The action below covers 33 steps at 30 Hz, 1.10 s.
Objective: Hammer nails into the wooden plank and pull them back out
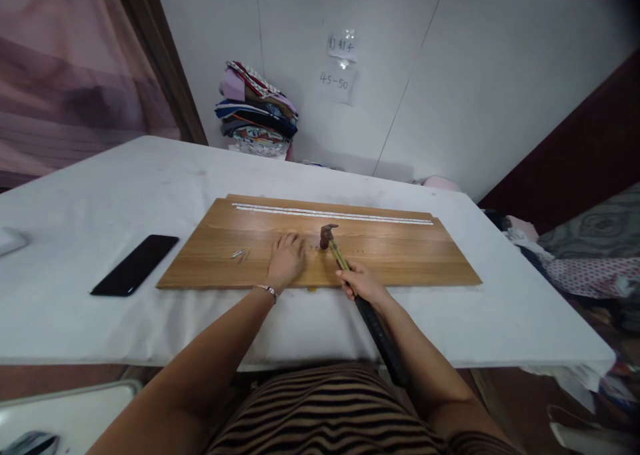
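Note:
A claw hammer (371, 322) is gripped in my right hand (363, 283) around the middle of its shaft. Its rusty head (325, 236) is over the wooden board (400, 258), and whether it touches the wood I cannot tell. To the left of the head, my left hand (289, 258) lies on the board with fingers stretched out flat. A row of small dark nail heads or holes (356, 251) runs along the wood near the hammer head. Several loose nails (240, 255) lie on the board left of my left hand.
Two thin white strips (335, 215) lie along the board's far side. A black phone (135, 265) rests on the white-covered table (185, 175). Folded clothes (257, 112) are stacked by the wall, which bears paper notes (339, 82). A white stool-like surface (75, 412) stands lower left.

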{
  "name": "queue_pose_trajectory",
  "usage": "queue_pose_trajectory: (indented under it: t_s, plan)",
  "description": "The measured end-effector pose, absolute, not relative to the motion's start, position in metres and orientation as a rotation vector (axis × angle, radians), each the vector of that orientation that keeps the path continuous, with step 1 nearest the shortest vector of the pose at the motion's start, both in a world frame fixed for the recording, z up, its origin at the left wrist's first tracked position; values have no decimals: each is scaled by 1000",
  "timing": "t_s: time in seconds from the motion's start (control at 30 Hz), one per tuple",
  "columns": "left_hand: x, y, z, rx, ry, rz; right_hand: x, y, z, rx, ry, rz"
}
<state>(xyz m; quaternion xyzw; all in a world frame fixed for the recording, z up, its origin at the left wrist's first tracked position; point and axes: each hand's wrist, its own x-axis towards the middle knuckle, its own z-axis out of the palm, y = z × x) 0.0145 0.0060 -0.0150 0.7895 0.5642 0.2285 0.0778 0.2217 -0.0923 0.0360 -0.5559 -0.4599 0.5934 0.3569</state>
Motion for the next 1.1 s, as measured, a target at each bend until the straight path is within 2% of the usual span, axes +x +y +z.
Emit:
queue_pose_trajectory:
  t_s: [0.77, 0.97, 1.1]
  plan:
    - [13, 0, -2, 2106, 1680, 820, 223, -96, 38, -1441, -1264, 1509]
    - [-20, -3, 13, 2101, 1614, 889, 225, -99, 45, -1462, -1282, 1498]
    - [-68, -11, 18, 2156, 1928, 845, 227, -101, 52, -1450, -1281, 1482]
